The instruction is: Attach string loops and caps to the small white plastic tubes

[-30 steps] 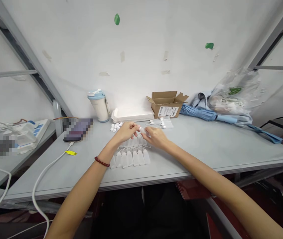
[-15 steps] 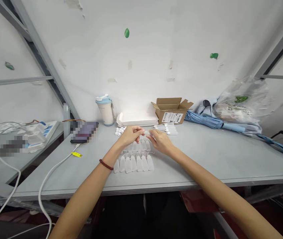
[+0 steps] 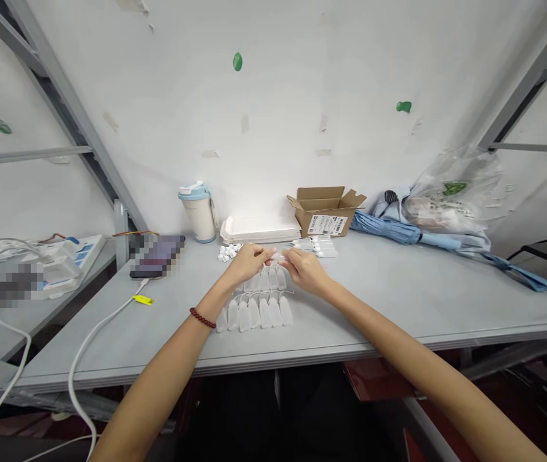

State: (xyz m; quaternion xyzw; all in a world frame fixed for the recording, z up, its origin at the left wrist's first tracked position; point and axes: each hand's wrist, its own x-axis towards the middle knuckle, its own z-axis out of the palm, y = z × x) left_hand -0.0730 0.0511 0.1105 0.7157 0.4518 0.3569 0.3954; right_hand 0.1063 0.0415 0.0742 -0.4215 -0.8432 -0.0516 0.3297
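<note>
My left hand (image 3: pixel 253 262) and my right hand (image 3: pixel 303 267) meet above the middle of the table, thumbs and fingertips pinched. Between them is a small, clear-looking plastic piece (image 3: pixel 278 254); the fingers cover most of it, so its kind cannot be made out. Just below my hands lie two rows of small translucent white plastic bottles (image 3: pixel 254 314), with thin white curved strands at their tops. My left hand partly hides the back row. Beyond my left hand sits a heap of small white caps (image 3: pixel 228 252). More translucent pieces with white ends (image 3: pixel 324 247) lie past my right hand.
Along the wall stand a cup with a blue lid (image 3: pixel 199 215), a stack of white trays (image 3: pixel 260 229) and an open cardboard box (image 3: pixel 325 215). A folded blue umbrella (image 3: pixel 389 228) and a plastic bag (image 3: pixel 451 199) lie right. A phone (image 3: pixel 158 255) with a white cable is left.
The whole view has shifted slightly left. Both hands stay together at the small plastic piece, with only a slight change in the fingers.
</note>
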